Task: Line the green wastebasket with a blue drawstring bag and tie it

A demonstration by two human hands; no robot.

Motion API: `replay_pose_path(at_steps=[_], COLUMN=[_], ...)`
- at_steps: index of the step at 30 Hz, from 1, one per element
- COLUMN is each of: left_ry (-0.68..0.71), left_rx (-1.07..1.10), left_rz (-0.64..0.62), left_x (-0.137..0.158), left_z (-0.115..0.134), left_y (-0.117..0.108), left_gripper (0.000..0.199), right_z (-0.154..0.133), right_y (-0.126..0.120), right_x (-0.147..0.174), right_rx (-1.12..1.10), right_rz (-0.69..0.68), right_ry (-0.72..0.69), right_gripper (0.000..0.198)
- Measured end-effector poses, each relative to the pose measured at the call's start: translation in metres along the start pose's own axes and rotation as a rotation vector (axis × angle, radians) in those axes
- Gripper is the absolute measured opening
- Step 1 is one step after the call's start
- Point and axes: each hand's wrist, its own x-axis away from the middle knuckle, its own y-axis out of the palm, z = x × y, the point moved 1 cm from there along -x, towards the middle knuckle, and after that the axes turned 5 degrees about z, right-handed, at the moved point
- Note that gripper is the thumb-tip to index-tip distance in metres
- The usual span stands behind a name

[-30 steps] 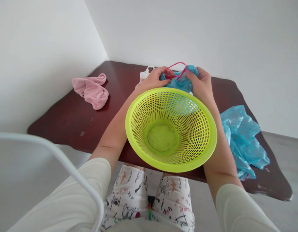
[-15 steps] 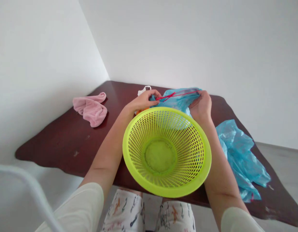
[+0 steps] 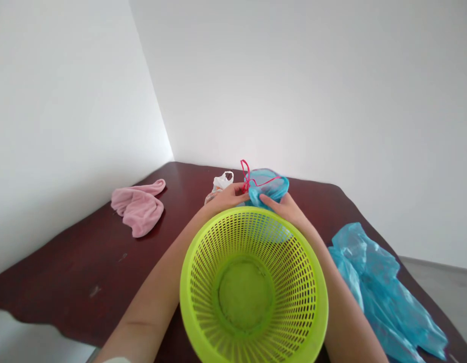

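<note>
- dark red table [image 3: 85, 282]
- green basket [image 3: 245, 295], between the forearms
- crumpled blue bag [image 3: 385, 302], at right
- pink cloth [image 3: 138, 206], at left
- second blue bag [image 3: 269, 190], beyond the basket, pinched by left hand [image 3: 230, 196] and right hand [image 3: 286, 206]
- red drawstring [image 3: 248, 171] on it

We see thin, translucent plastic film in the far blue bag [image 3: 272, 191], crinkled, shiny film in the near blue bag [image 3: 377, 282], smooth plastic in the green basket [image 3: 245, 295], matt, plush pink cloth [image 3: 140, 206] and a glossy, scuffed tabletop [image 3: 74, 267].
</note>
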Motion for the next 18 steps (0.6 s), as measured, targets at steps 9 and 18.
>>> replay_pose_path(at_steps=[9,18], left_ry=[0.009,0.029], left_rx=[0.433,0.916], left_rz=[0.236,0.460], left_x=[-0.007,-0.006], left_z=[-0.006,0.000], left_y=[-0.004,-0.033], left_gripper=[0.064,0.031], right_z=[0.017,0.020], right_y=[-0.022,-0.038], right_x=[-0.012,-0.014], right_rx=[0.217,0.024], right_rz=[0.044,0.316], right_ry=[-0.131,0.003], right_gripper=[0.022,0.044])
